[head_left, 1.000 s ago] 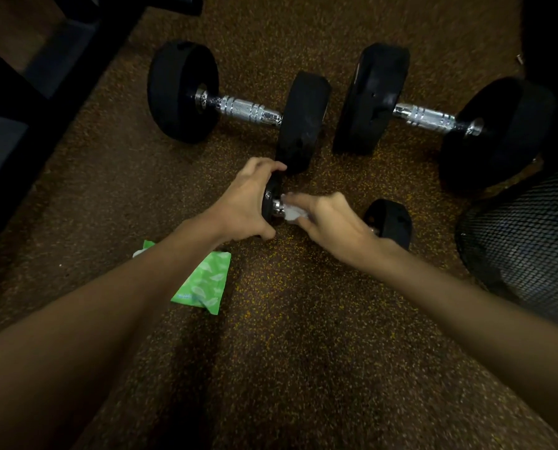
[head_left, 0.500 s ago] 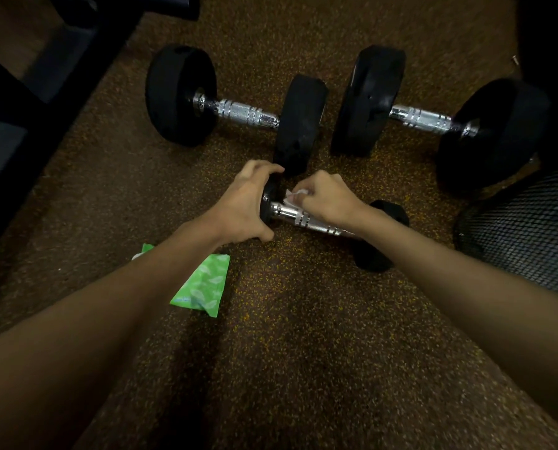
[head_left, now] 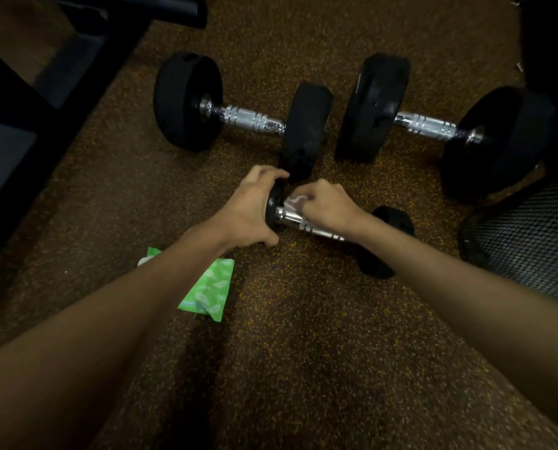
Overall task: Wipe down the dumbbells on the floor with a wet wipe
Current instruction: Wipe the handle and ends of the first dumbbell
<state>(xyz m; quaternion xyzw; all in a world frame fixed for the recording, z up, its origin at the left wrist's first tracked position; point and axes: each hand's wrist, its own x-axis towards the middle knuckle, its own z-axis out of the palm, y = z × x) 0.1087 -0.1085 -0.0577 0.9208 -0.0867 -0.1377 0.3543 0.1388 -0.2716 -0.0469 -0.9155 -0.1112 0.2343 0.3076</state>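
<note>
Small dumbbell point(head_left: 308, 224) crosswise, left hand point(head_left: 248, 212) gripping end, right hand point(head_left: 329, 206) pinching wipe point(head_left: 292, 200)

forearms point(head_left: 108, 319) — bare along their whole visible length | hands: left hand point(head_left: 250, 209), right hand point(head_left: 328, 206) — bare

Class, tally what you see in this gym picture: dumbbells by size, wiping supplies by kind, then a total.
Large dumbbells: 2
Small dumbbell: 1
Green wipes pack: 1
White wipe, held in the right hand: 1
Total: 5
</note>
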